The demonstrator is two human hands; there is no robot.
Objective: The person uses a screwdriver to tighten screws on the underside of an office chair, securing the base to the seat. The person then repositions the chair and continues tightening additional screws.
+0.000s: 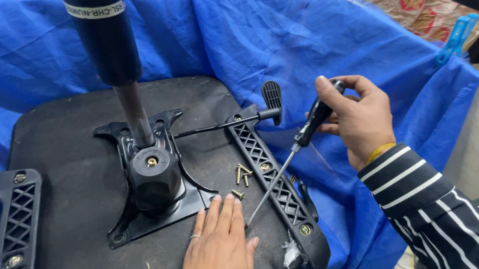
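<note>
While the left hand [219,254] is lying flat and unclenched on the seat underside [81,233], the right hand [358,118] is gripping the screwdriver [290,152], slanting its tip down-left toward the loose screws [242,175] just beyond the left fingers [225,212].

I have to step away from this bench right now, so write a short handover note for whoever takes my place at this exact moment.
Left hand: flat on the black upturned seat base, holding nothing.
Right hand: fingers grip the black-handled screwdriver, tip down by the left fingers.
Black metal mechanism plate lies on the seat.
Done: both black plastic armrest brackets show screws in.
Left: loose brass screws lie beside the plate.
</note>
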